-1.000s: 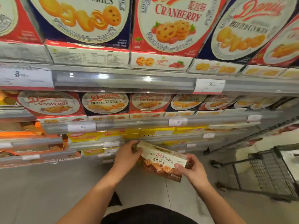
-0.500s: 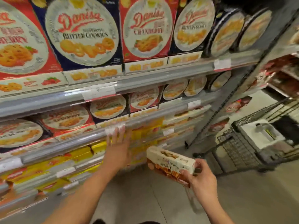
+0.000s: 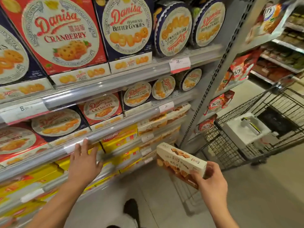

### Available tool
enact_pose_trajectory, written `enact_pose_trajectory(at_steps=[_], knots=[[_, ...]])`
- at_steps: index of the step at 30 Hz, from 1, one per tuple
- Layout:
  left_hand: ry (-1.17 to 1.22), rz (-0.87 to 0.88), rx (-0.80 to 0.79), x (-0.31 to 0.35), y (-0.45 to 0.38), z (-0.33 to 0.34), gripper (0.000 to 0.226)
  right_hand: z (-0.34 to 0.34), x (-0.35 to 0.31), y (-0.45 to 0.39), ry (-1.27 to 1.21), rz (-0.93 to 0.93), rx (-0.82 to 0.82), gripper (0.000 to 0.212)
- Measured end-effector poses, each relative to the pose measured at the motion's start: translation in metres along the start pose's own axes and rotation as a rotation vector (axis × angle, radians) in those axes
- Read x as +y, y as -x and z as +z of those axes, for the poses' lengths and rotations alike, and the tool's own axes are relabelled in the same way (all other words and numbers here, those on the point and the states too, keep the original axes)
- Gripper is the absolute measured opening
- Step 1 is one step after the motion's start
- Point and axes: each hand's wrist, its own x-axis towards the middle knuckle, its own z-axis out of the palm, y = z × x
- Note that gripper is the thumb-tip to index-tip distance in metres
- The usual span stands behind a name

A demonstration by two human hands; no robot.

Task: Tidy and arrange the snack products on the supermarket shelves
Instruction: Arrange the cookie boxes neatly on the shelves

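My right hand (image 3: 211, 179) grips one end of a cream wafer box (image 3: 178, 162) with brown wafer pictures, held tilted in the aisle in front of the lower shelves. My left hand (image 3: 84, 159) is spread flat, its fingers straight, against the clear price rail (image 3: 105, 137) of the third shelf, above the yellow boxes (image 3: 120, 139). More cream wafer boxes (image 3: 164, 120) lie on the shelf to the right of the yellow ones. Red cranberry and blue butter cookie boxes (image 3: 126, 30) fill the upper shelves.
A grey shelf upright (image 3: 212, 86) ends the bay on the right. Beyond it hang red cereal bags (image 3: 241, 66). A wire shopping cart (image 3: 256, 127) with a white box inside stands at right on the beige floor. A dark shoe (image 3: 130, 208) shows below.
My left hand let go of the wafer box and rose to the shelf rail. The right hand alone now holds the box, and the view swung right towards the bay's end and the cart.
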Motion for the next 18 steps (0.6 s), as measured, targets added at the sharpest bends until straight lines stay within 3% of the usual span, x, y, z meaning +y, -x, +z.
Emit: enact_pose_trajectory(at_steps=[2,7,13,18], knots=[[-0.030,-0.003,-0.062,0.010,-0.004,-0.016,0.059,-0.002,0.003,-0.014,-0.010,0.023,0.008,0.047],[0.073,0.144,0.113,0.066,-0.027,-0.048,0.045,-0.009,0.006,-0.049,-0.043,0.091,0.052,0.048],[0.148,0.498,0.077,0.183,-0.082,-0.044,0.062,-0.018,-0.003,-0.108,-0.042,0.131,0.050,0.049],[0.137,0.503,0.065,0.238,-0.130,-0.054,0.076,-0.013,-0.016,-0.166,-0.029,0.125,0.069,0.047]])
